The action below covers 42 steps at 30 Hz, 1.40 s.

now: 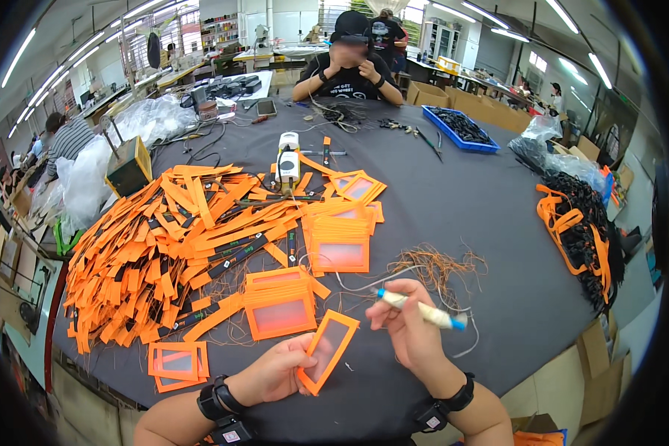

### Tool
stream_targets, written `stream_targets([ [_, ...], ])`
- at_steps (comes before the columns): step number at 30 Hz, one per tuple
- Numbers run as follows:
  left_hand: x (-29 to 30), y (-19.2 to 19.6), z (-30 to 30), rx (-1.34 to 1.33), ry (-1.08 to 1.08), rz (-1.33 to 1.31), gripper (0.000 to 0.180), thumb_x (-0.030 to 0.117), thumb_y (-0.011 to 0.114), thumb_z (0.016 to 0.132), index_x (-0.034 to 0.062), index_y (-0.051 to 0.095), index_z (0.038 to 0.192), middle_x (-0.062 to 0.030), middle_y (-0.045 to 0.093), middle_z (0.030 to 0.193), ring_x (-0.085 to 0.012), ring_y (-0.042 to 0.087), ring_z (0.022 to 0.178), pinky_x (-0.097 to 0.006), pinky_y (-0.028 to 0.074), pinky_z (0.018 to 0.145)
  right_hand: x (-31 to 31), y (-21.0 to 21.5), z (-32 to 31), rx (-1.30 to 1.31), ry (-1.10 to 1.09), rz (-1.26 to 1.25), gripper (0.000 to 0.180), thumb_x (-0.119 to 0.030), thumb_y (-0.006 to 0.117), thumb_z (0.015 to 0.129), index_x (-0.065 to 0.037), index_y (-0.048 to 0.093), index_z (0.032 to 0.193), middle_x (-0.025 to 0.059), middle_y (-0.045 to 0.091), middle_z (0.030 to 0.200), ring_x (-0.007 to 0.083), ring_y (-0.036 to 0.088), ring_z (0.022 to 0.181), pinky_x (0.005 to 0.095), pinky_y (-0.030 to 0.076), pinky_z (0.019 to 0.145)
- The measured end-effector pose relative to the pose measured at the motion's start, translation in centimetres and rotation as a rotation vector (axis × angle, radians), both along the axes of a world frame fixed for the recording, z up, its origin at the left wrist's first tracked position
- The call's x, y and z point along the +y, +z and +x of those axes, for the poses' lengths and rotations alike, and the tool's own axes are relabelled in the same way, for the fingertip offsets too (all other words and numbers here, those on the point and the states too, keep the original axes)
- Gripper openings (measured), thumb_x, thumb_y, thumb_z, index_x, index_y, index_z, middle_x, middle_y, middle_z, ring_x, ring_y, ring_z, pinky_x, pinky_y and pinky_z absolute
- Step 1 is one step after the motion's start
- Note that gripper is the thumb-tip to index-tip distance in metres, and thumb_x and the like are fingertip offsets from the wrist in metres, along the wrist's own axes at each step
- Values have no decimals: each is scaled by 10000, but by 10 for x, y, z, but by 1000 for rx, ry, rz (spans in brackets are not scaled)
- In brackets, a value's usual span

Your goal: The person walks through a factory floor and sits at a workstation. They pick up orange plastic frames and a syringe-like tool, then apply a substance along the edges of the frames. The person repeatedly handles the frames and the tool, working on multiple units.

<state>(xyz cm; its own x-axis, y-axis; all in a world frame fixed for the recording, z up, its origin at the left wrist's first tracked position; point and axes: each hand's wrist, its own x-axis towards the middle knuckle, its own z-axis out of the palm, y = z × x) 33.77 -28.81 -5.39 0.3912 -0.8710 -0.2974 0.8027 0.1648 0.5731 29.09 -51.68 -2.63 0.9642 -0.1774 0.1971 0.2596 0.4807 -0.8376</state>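
Observation:
My left hand [284, 369] pinches an orange-edged clear-window badge holder [328, 352] by its left side, tilted above the table. In my right hand [415, 334] is a cream pen-shaped tool [422, 308] with blue ends, held just right of the holder and not touching it. A pale cord [468, 349] runs near the tool; where it joins is unclear. Beyond my left hand lies a stack of similar holders [281, 316], with another stack [340, 256] farther back. A few more holders [175, 360] lie at the near left.
A large heap of orange and black straps [178, 245] covers the left. Loose orange threads [442, 271] lie right of centre. A white power strip [288, 160], a blue tray of black parts [461, 128] and a black-and-orange bundle [576, 230] stand farther out. Across the table sits a person [349, 67].

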Motion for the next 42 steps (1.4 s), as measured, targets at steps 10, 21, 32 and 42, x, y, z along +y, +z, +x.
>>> stream_targets([
  [10,-2,-2,-7,112,-136,-149,590,464,420,936,40,383,1344,-129,586,1057,-245,606,776,-312,470,627,17,-5,-8,-34,-57,-529,243,16,656,824,-34,541,1033,43,615,865,102,603,781,230,488,683],
  [21,2,22,-12,-254,117,-17,430,245,465,982,24,422,1349,-146,507,1309,-168,572,889,-281,491,715,16,3,-6,-47,-150,-431,244,-156,551,933,7,541,1114,41,580,824,96,556,751,230,463,693],
  [32,1,19,-8,-258,119,64,406,232,458,986,33,443,1339,-143,536,1272,-134,567,824,-255,478,688,-4,-6,-2,15,-78,-106,120,-102,551,919,11,576,947,65,592,813,116,566,711,261,477,655],
  [42,1,16,-8,-251,114,57,407,227,461,984,21,443,1335,-147,544,1261,-135,574,823,-249,483,678,-1,-9,-1,35,-90,-171,81,-81,583,899,-3,574,919,53,602,832,93,570,715,229,479,664],
])
